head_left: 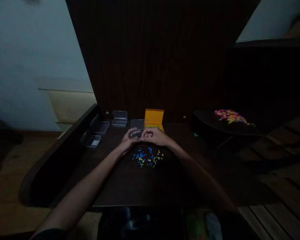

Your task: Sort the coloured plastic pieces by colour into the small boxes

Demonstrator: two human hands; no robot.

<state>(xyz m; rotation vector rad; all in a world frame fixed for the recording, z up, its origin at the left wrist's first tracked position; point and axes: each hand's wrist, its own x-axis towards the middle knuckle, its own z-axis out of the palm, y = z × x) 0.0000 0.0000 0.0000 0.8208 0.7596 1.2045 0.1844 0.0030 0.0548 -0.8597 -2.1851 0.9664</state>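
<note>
Both my hands meet over the dark table (pixel 130 186), just beyond a scatter of small blue, yellow and white pieces (pixel 147 158). My left hand (pixel 128 140) and my right hand (pixel 156 136) have their fingers curled round a small clear plastic box (pixel 137 133) held between them. An open yellow box (pixel 154 119) stands right behind my right hand. The scene is very dark and finer detail of the fingers is lost.
Several clear plastic boxes lie at the back left: one (pixel 119 118), one (pixel 101 127) and one (pixel 93 141). A second dark table (pixel 210 125) at right bears a heap of pink and yellow pieces (pixel 230 116). A dark wooden panel rises behind.
</note>
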